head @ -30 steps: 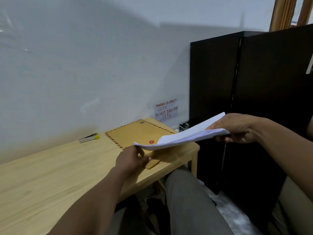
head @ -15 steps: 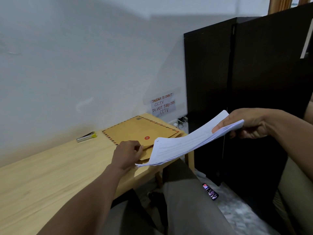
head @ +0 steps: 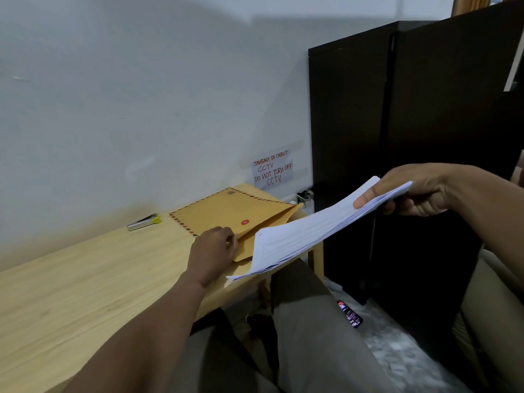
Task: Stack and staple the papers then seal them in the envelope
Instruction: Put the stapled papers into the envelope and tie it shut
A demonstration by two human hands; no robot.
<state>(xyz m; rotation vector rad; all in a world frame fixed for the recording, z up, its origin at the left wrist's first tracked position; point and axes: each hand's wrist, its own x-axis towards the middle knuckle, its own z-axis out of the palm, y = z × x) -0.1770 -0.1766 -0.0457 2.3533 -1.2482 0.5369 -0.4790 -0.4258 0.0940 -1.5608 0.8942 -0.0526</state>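
A brown envelope (head: 226, 212) with a striped border and a red button lies at the right end of the wooden table (head: 85, 279). My left hand (head: 212, 251) pinches the envelope's open edge near its flap. My right hand (head: 414, 191) grips a stack of white papers (head: 306, 236) by its far end, off the table's right side. The stack slopes down, its low end hanging over the table corner just in front of the envelope's mouth. A small silver stapler (head: 144, 222) with a yellow tip rests by the wall, left of the envelope.
A tall black cabinet (head: 397, 137) stands right of the table. A handwritten CCTV note (head: 272, 170) is taped to the white wall. A phone (head: 350, 314) lies on the floor beside my knee. My legs are under the table's front edge.
My left hand let go of the papers and took hold of the envelope's open edge. My right hand tilted the stack so its free end dropped towards the envelope's mouth.
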